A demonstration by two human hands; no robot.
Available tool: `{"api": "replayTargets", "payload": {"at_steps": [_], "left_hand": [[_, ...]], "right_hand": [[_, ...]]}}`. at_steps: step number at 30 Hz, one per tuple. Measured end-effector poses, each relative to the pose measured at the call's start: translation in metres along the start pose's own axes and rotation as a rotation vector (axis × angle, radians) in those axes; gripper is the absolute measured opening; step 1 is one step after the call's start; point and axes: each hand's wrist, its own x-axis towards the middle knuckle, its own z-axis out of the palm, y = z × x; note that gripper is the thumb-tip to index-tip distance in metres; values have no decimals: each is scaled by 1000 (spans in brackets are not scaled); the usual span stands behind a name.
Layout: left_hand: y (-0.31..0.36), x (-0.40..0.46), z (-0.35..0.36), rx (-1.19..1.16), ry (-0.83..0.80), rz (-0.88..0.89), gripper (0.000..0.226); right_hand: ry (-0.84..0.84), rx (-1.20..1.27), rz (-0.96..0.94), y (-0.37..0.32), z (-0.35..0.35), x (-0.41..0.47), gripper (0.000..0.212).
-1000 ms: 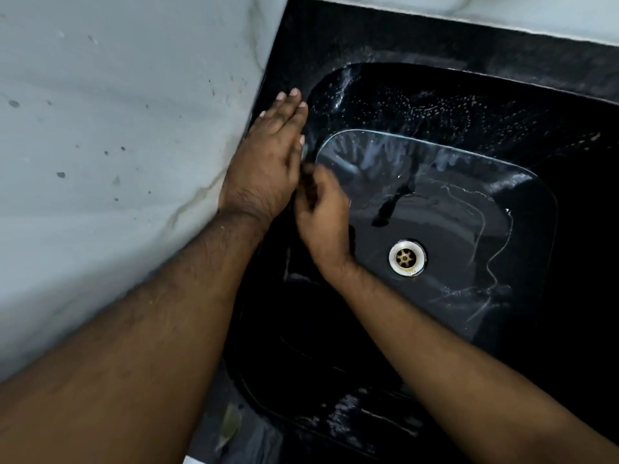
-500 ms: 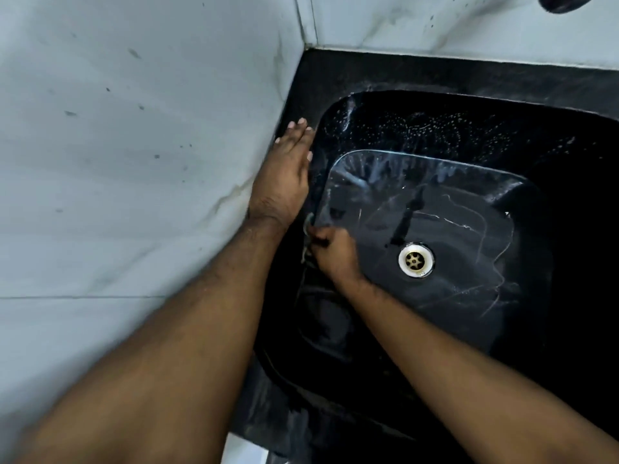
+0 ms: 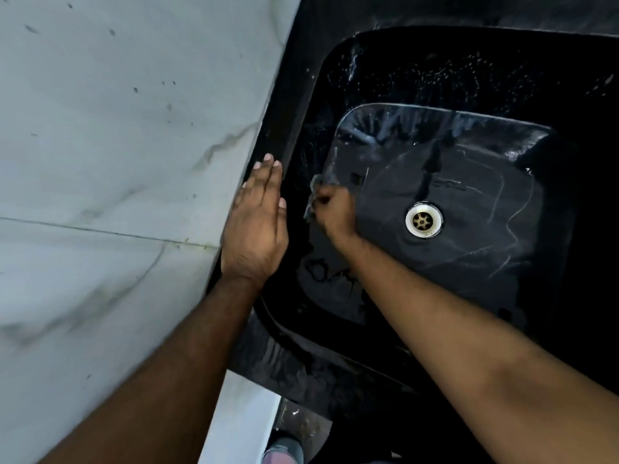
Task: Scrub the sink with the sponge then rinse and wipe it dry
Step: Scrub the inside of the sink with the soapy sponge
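Note:
A glossy black sink with soapy streaks fills the right side, and a pale round drain sits in its basin floor. My right hand is inside the basin at the left wall, fingers curled round a dark greyish sponge pressed against that wall. My left hand lies flat with straight fingers on the sink's left rim, beside the wall.
A pale marbled tile wall runs along the left, right against the sink rim. The sink's front rim is wet. Below it a foot in a sandal shows on the floor.
My right hand with the sponge has slid along the left basin wall, from the far corner nearer to me. My left hand has shifted back along the rim.

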Motion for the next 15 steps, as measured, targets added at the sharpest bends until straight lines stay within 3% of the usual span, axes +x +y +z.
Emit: {"api": "replayTargets", "payload": {"at_steps": [4, 7, 11, 15], "left_hand": [[-1, -2, 2, -46, -4, 15, 53], [-2, -1, 3, -57, -9, 2, 54], [2, -3, -1, -61, -8, 1, 60], [3, -3, -1, -86, -4, -1, 59]], "right_hand": [[268, 62, -151, -48, -12, 20, 32], [220, 155, -286, -53, -7, -18, 37], [-8, 30, -54, 4, 4, -18, 29], [122, -2, 6, -2, -7, 61, 20]]}}
